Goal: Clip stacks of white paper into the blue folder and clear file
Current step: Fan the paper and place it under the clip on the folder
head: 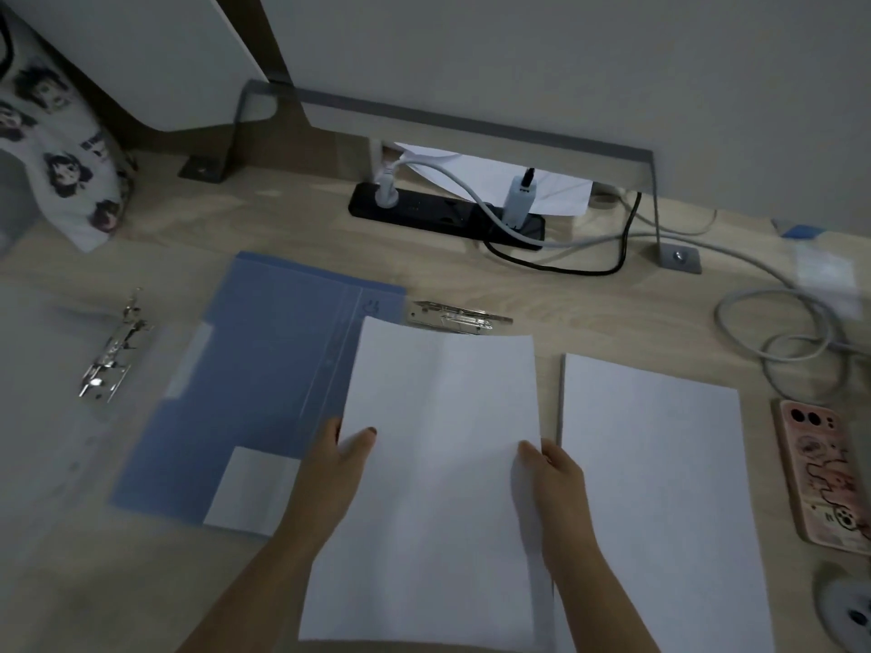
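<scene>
Both of my hands hold one stack of white paper (438, 464) above the desk, in front of me. My left hand (337, 468) grips its left edge with the thumb on top, and my right hand (556, 478) grips its right edge. The open blue folder (264, 369) lies to the left and partly under the stack, and its metal clip (459, 317) shows just beyond the stack's top edge. Further left lies the clear file (42, 417), open, with a metal clip (113, 351). A second stack of white paper (660, 487) rests on the desk to the right.
A pink phone (822, 468) lies at the right edge. Behind the folder are a black power strip (443, 214) with plugs and cables (777, 332) looping to the right. A printed cloth bag (61, 157) sits at the back left, and a grey metal stand (650, 205) spans the rear.
</scene>
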Demonstrator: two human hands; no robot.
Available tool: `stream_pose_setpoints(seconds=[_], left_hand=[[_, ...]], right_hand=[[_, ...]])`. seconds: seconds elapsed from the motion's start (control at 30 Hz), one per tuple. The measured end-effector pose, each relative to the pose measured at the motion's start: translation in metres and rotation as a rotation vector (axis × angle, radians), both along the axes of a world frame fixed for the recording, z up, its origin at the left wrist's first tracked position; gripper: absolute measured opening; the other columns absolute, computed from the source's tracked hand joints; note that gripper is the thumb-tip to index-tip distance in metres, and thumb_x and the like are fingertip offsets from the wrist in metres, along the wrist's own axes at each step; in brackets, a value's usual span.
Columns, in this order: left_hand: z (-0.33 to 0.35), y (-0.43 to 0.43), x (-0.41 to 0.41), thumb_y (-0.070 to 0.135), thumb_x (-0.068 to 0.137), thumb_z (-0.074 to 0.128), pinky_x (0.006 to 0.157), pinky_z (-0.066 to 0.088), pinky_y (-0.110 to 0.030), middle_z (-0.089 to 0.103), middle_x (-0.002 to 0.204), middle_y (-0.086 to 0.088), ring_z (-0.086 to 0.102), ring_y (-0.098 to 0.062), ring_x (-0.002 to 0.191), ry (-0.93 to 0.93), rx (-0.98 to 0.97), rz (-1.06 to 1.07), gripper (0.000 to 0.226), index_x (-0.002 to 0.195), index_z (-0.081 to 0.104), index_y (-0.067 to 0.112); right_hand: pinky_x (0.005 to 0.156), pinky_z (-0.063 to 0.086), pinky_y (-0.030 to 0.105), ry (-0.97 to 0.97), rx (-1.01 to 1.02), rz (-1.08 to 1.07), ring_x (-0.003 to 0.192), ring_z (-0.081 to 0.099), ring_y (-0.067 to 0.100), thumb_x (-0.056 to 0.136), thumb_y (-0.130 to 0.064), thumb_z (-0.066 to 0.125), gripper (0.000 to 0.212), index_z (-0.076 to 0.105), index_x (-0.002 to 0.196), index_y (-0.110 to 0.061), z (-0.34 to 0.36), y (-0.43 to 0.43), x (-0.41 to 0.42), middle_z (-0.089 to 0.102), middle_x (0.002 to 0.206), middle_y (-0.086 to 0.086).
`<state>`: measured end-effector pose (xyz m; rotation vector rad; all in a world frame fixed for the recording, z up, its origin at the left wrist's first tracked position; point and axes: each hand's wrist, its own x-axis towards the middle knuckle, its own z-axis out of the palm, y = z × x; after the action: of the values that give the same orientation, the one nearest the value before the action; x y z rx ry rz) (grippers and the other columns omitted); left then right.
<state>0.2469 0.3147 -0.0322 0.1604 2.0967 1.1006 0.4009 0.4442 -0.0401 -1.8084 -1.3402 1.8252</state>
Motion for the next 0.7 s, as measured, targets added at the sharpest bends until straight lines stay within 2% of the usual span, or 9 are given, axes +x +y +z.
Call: stream_pose_setpoints(seconds=[0.1, 0.2, 0.27, 0.33, 0.43, 0.57, 0.7], left_hand=[[-0.011, 0.001, -0.019, 0.027, 0.092, 0.053, 0.066, 0.038, -0.027, 0.052, 0.083, 0.004, 0.053, -0.015, 0.08, 0.016, -0.049, -0.005, 0.015, 0.095, 0.05, 0.012], [-0.018, -0.001, -0.032, 0.025, 0.095, 0.047, 0.057, 0.034, -0.027, 0.045, 0.068, 0.001, 0.044, -0.013, 0.063, 0.09, -0.106, -0.074, 0.024, 0.072, 0.044, 0.02], [-0.021, -0.005, -0.039, 0.028, 0.095, 0.046, 0.059, 0.037, -0.029, 0.05, 0.069, 0.003, 0.048, -0.014, 0.065, 0.129, -0.141, -0.124, 0.023, 0.073, 0.046, 0.024], [-0.024, -0.009, -0.044, 0.03, 0.093, 0.048, 0.059, 0.038, -0.028, 0.052, 0.072, 0.006, 0.052, -0.014, 0.069, 0.176, -0.182, -0.153, 0.018, 0.077, 0.052, 0.022], [-0.027, -0.009, -0.05, 0.03, 0.09, 0.054, 0.063, 0.043, -0.029, 0.056, 0.085, -0.001, 0.056, -0.019, 0.08, 0.25, -0.195, -0.157, 0.016, 0.077, 0.054, 0.021], [-0.023, -0.007, -0.055, 0.028, 0.09, 0.055, 0.064, 0.042, -0.029, 0.046, 0.099, -0.001, 0.054, -0.021, 0.079, 0.371, -0.227, -0.151, 0.015, 0.079, 0.054, 0.017], [-0.024, -0.006, -0.062, 0.027, 0.091, 0.054, 0.058, 0.035, -0.025, 0.041, 0.099, 0.001, 0.053, -0.02, 0.076, 0.394, -0.251, -0.139, 0.016, 0.081, 0.054, 0.014]], right_hand=[[0.059, 0.032, 0.028, -0.033, -0.012, -0.017, 0.065, 0.04, 0.021, 0.088, -0.015, 0.05, 0.017, 0.051, 0.072, -0.01, -0.006, -0.003, -0.012, 0.041, 0.072, 0.011], [0.063, 0.032, 0.033, -0.057, -0.019, -0.048, 0.069, 0.04, 0.023, 0.087, -0.017, 0.052, 0.014, 0.051, 0.074, -0.011, -0.011, -0.008, -0.016, 0.041, 0.074, 0.012], [0.064, 0.033, 0.034, -0.065, -0.023, -0.078, 0.069, 0.041, 0.024, 0.087, -0.019, 0.053, 0.016, 0.052, 0.074, -0.01, -0.014, -0.009, -0.016, 0.042, 0.075, 0.012], [0.065, 0.035, 0.032, -0.068, -0.012, -0.086, 0.071, 0.044, 0.024, 0.088, -0.019, 0.053, 0.021, 0.053, 0.08, 0.0, -0.015, -0.009, -0.015, 0.046, 0.076, 0.013], [0.067, 0.034, 0.031, -0.077, 0.022, -0.097, 0.073, 0.044, 0.023, 0.089, -0.019, 0.052, 0.029, 0.051, 0.092, 0.01, -0.017, -0.009, -0.018, 0.047, 0.079, 0.011], [0.065, 0.035, 0.031, -0.138, 0.104, -0.039, 0.069, 0.045, 0.021, 0.091, -0.02, 0.049, 0.023, 0.058, 0.085, 0.001, -0.016, -0.011, -0.028, 0.05, 0.074, 0.009], [0.057, 0.027, 0.028, -0.185, 0.174, 0.012, 0.059, 0.035, 0.016, 0.092, -0.021, 0.047, 0.029, 0.048, 0.068, -0.006, -0.018, -0.014, -0.035, 0.038, 0.064, 0.007]])
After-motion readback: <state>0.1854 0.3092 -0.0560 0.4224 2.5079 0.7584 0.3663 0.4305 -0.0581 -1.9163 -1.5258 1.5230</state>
